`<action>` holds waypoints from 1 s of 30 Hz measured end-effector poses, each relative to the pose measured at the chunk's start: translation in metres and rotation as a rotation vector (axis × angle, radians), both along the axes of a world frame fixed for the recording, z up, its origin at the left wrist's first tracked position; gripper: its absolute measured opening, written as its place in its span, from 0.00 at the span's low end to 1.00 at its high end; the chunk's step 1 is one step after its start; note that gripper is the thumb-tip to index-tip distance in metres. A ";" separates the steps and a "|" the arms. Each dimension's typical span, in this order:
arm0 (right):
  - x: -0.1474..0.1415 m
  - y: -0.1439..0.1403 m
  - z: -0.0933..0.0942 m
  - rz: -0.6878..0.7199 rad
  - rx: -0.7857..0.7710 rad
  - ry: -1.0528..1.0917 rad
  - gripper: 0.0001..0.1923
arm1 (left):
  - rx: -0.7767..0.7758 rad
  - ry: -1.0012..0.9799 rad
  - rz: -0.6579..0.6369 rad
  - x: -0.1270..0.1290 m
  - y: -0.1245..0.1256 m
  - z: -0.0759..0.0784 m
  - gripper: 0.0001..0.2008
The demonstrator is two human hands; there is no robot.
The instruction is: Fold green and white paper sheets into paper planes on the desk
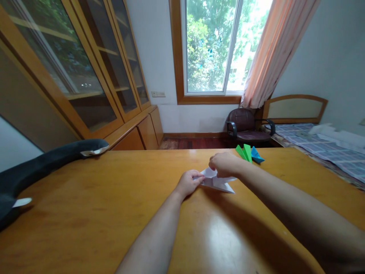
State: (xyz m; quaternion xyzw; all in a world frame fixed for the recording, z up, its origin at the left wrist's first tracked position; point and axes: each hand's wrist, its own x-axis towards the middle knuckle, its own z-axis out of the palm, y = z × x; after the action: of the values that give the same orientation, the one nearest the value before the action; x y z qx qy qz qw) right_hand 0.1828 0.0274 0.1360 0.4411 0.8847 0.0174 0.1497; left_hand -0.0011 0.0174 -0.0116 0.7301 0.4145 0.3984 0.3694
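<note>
A folded white paper point(218, 182) lies on the wooden table point(94, 213), pointed toward the right. My left hand point(188, 182) pinches its left end, fingers closed on the edge. My right hand point(225, 163) presses down on the paper's upper fold from above, fingers curled onto it. Just beyond my right hand sit a folded green paper point(244, 152) and a folded blue paper point(257, 155) on the table's far side.
A dark plush toy point(42, 163) lies along the table's left edge. Glass-door cabinets point(85, 76) line the left wall. A dark office chair point(246, 127) stands under the window, and a bed point(327, 148) is at the right.
</note>
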 end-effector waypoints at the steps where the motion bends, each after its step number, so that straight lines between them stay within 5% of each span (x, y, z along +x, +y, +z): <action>1: -0.003 0.000 -0.001 0.019 -0.023 -0.011 0.16 | -0.006 0.007 -0.012 0.000 0.000 0.001 0.11; 9: 0.005 0.014 -0.022 -0.041 -0.371 0.278 0.08 | -0.088 -0.021 -0.110 0.002 -0.007 0.016 0.11; 19: 0.024 0.025 -0.039 -0.180 -0.645 0.490 0.00 | -0.192 -0.012 -0.189 -0.016 -0.002 0.016 0.13; 23: 0.033 0.025 -0.051 -0.277 -0.753 0.651 0.04 | -0.247 -0.071 -0.091 -0.026 0.002 0.018 0.15; 30: 0.036 0.010 -0.065 -0.371 -0.854 0.902 0.08 | -0.270 -0.466 0.169 -0.022 0.010 0.014 0.18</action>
State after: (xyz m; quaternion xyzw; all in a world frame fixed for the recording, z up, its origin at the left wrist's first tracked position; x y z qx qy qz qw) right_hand 0.2193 0.0378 0.0713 0.4522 0.6989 -0.5492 -0.0737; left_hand -0.0233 0.0271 0.0023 0.5259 0.4274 0.5259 0.5140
